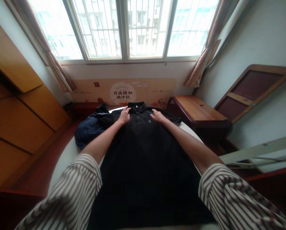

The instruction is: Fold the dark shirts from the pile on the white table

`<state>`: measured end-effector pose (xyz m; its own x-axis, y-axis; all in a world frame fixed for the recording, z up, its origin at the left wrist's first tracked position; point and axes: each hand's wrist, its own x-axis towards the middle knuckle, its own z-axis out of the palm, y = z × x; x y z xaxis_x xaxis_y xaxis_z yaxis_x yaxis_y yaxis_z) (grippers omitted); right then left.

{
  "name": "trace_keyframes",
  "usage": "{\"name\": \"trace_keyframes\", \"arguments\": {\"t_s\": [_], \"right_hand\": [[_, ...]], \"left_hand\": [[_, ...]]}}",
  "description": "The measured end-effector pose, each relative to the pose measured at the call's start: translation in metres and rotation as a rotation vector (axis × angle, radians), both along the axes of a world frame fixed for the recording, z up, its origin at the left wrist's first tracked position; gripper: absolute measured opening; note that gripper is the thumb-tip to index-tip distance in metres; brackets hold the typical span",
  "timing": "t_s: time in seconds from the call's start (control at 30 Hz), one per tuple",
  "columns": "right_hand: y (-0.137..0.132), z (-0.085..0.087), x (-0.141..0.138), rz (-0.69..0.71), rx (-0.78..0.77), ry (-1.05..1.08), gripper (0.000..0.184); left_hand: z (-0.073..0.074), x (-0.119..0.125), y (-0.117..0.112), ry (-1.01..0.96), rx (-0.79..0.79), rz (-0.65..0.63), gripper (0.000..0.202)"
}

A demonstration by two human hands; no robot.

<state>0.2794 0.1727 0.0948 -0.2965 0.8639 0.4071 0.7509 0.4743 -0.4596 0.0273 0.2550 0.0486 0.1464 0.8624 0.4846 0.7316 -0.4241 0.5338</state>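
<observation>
Currently, the black polo shirt (143,166) lies spread flat, front up, on a round white surface (65,159), collar toward the window (123,28); no fold shows. Left hand (124,115) and right hand (158,115) rest open on its chest, well apart, clamping nothing. A crumpled navy garment (88,129) lies alongside.

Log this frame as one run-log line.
left hand: on black polo shirt by placket | right hand: on shirt by chest badge | shirt: front up | beside: navy garment
</observation>
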Motion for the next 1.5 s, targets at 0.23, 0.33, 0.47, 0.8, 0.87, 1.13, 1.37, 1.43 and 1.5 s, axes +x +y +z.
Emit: {"name": "trace_keyframes", "arguments": {"t_s": [0.23,0.33,0.47,0.8,0.87,1.13,1.37,1.43,1.5], "right_hand": [[-0.147,-0.056,0.059,0.347,-0.091,-0.235,0.048],[-0.233,-0.079,0.103,0.365,-0.077,-0.366,0.067],[-0.302,-0.097,0.141,0.292,0.035,-0.425,0.077],[-0.314,-0.086,0.149,0.312,0.414,-0.472,0.039],[-0.317,-0.080,0.148,0.323,0.416,-0.473,0.041],[-0.345,-0.082,0.151,0.310,0.402,-0.507,0.042],[-0.347,-0.084,0.145,0.296,0.331,-0.505,0.048],[-0.350,-0.081,0.146,0.323,0.275,-0.503,0.047],[-0.355,-0.077,0.148,0.350,0.221,-0.502,0.047]], "left_hand": [[0.005,-0.018,-0.226,0.306,-0.062,-0.504,0.028],[0.003,-0.044,-0.331,0.385,-0.182,-0.544,0.030],[-0.014,-0.075,-0.406,0.470,-0.082,-0.430,0.051],[-0.031,-0.110,-0.434,0.549,0.135,-0.308,0.056],[-0.027,-0.116,-0.440,0.555,0.142,-0.289,0.060],[-0.033,-0.132,-0.468,0.554,0.169,-0.266,0.054],[-0.040,-0.122,-0.462,0.434,-0.032,-0.184,0.038],[-0.036,-0.124,-0.464,0.375,-0.145,-0.194,0.027],[-0.030,-0.127,-0.469,0.319,-0.275,-0.220,0.022]]}}
